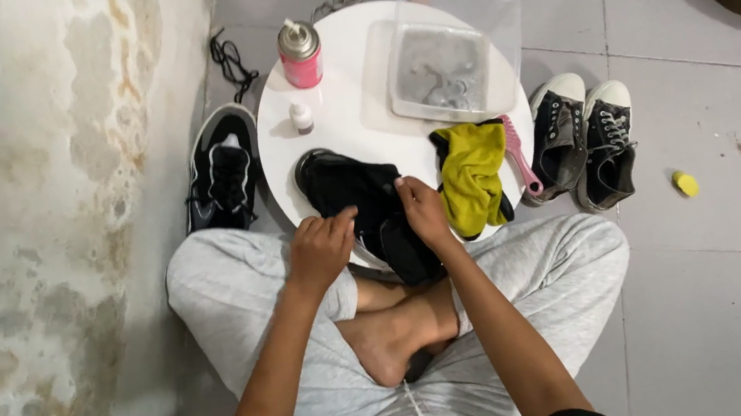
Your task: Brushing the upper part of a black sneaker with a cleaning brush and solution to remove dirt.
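L hand & R hand, each grip clenched on black shoe, at round white table edge.

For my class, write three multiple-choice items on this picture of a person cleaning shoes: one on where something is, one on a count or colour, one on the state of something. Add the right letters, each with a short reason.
1. Where is the yellow cloth?
A. on the round white table
B. on the floor tiles
C. inside the clear tub

2. How many shoes stand on the floor to the right of the table?
A. one
B. two
C. four

3. What are the two hands doing?
A. resting on the knees
B. both holding the black shoe
C. lifting the spray can

Key: 1 A, the cloth lies on the table's edge beside the pink brush. 2 B, a pair of dark sneakers with white toe caps stands there. 3 B, the left hand and right hand both grip the black shoe at the table's near edge.
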